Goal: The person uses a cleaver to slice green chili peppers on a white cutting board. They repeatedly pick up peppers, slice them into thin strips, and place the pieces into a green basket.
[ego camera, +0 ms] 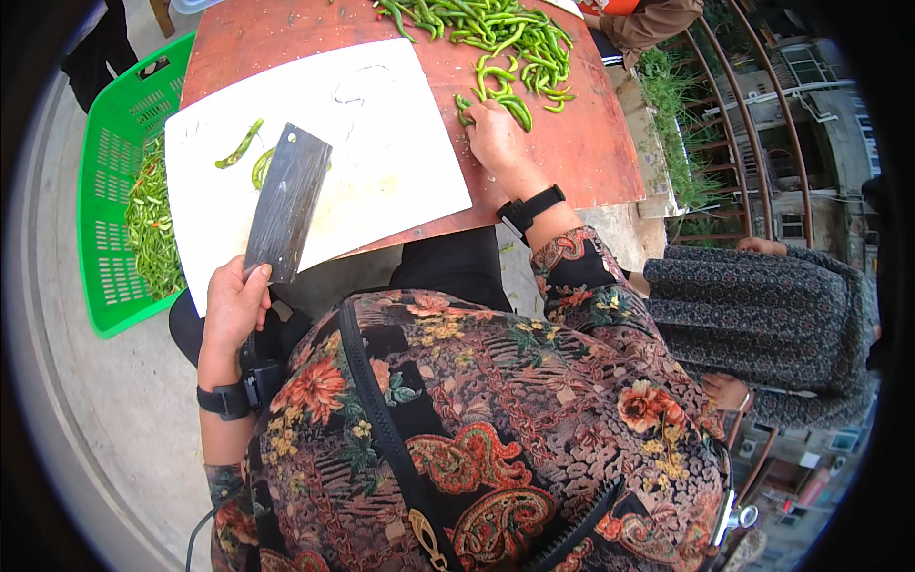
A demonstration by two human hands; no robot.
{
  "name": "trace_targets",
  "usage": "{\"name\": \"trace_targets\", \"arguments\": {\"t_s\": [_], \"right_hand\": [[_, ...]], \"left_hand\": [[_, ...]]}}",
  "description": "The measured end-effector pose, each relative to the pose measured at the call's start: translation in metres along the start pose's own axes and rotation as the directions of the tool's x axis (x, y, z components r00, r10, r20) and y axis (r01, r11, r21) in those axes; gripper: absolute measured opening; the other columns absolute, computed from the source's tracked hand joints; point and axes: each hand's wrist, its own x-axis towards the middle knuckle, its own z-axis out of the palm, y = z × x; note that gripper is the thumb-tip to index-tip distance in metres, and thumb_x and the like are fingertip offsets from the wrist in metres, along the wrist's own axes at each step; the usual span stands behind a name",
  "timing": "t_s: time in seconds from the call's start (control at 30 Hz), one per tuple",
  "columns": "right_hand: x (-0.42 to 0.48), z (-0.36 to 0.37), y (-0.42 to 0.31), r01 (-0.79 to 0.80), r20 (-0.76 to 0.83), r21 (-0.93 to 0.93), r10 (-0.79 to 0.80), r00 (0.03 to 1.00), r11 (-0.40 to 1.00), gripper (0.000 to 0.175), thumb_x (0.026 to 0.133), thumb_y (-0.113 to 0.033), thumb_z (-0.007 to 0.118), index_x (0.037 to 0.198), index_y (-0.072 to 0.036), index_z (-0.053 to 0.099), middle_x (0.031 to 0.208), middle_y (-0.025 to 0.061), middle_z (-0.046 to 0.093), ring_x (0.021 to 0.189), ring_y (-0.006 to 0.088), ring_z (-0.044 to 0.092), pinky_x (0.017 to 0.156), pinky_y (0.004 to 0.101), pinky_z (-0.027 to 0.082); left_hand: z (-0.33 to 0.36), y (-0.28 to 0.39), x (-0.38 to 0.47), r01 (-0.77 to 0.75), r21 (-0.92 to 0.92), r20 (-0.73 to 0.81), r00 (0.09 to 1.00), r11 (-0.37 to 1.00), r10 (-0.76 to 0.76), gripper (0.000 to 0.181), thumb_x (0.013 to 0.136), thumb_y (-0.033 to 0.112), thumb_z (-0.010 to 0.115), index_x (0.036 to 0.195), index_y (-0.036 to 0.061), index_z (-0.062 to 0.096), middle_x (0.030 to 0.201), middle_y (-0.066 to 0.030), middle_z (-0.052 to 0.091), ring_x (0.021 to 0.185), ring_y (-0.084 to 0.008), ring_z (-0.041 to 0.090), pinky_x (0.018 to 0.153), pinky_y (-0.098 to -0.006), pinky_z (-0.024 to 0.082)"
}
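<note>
My left hand (pixel 234 304) grips a cleaver (pixel 289 204) where its dark metal blade meets the handle, with the thumb on the blade. The broad blade lies over the left part of a white cutting board (pixel 400 168). One green chili pepper (pixel 240 145) lies left of the blade, and another (pixel 261 169) is partly hidden under it. My right hand (pixel 495 136) is just past the board's right edge, its fingertips closed around a green chili pepper (pixel 463 106) at the near end of a large pile of green chili peppers (pixel 511 36).
The board rests on a reddish wooden table (pixel 572 161). At left, a green plastic basket (pixel 107 314) holds many cut peppers (pixel 154 236). A person in a patterned garment (pixel 758 322) stands at right; another person's sleeve (pixel 654 28) reaches the table's far right corner. Dark-clothed legs (pixel 104 50) show upper left.
</note>
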Motion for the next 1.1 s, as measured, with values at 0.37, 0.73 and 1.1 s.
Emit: {"name": "trace_targets", "arguments": {"t_s": [0.37,0.73,1.1], "right_hand": [[-0.057,0.027,-0.101,0.564,-0.163,0.367,-0.546,0.822,0.739,0.02,0.073,-0.003,0.064,0.092,-0.007,0.066,0.09,0.0089,0.061,0.091,0.0282,0.06,0.077,0.0346,0.051],[-0.064,0.033,-0.142,0.188,0.015,0.567,-0.239,0.971,0.802,0.022,0.075,-0.008,0.072,0.095,-0.006,0.064,0.082,0.0122,0.064,0.072,0.0308,0.064,0.066,0.0366,0.052],[-0.051,0.017,-0.125,0.307,-0.113,0.537,-0.294,0.949,0.786,0.024,0.079,-0.001,0.064,0.103,-0.006,0.065,0.096,0.0142,0.062,0.085,0.0329,0.063,0.073,0.0373,0.053]], "left_hand": [[-0.001,-0.017,0.002,0.019,-0.246,-0.031,0.999,0.969,-0.027,0.014,0.095,0.014,0.055,0.09,0.0006,0.056,0.057,-0.0002,0.051,0.038,-0.0069,0.044,0.035,-0.0216,0.037],[-0.005,-0.025,-0.007,0.06,-0.303,0.01,0.998,0.951,-0.06,0.014,0.095,0.016,0.056,0.095,0.0012,0.055,0.058,-0.0001,0.053,0.038,-0.0065,0.043,0.035,-0.0209,0.037],[-0.003,-0.026,-0.007,0.072,-0.344,0.027,0.997,0.936,-0.067,0.014,0.094,0.016,0.057,0.094,0.0024,0.054,0.057,-0.0001,0.053,0.038,-0.0064,0.043,0.034,-0.0208,0.037]]}}
